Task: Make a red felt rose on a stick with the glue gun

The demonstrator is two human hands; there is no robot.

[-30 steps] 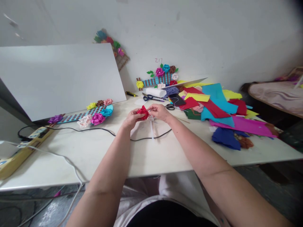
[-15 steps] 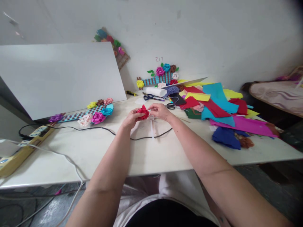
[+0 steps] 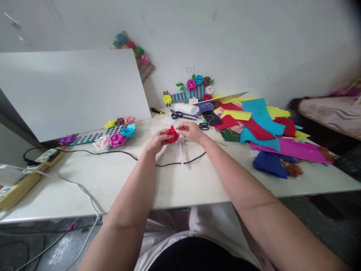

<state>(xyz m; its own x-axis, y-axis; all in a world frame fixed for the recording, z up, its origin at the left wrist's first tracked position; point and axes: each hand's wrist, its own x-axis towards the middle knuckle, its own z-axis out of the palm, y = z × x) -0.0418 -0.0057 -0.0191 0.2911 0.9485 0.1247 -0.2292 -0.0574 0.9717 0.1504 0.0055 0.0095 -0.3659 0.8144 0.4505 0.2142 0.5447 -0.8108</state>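
Observation:
My left hand (image 3: 157, 142) is closed around the left side of a red crepe-paper flower (image 3: 171, 135), held above the table. Close by its right edge, my right hand (image 3: 190, 131) has thumb and fingertips pinched together. Something small and pale shows at those fingertips, too small to make out. Below the hands lies a translucent white stick (image 3: 181, 153), with a clear object partly hidden at its upper end. Black-handled scissors (image 3: 203, 126) lie just behind my right hand.
Colourful paper sheets (image 3: 259, 116) pile up on the right. A flower-decorated guitar shape (image 3: 98, 136) lies left, and another (image 3: 188, 94) leans on the wall. A black cable (image 3: 113, 152) crosses from the power strip (image 3: 31, 171). Blue-handled scissors (image 3: 177, 115) and a yellow cutter (image 3: 157, 110) lie behind.
Almost nothing differs. My right fingertips have shifted very slightly at the flower's right edge; the left hand keeps its hold on the flower.

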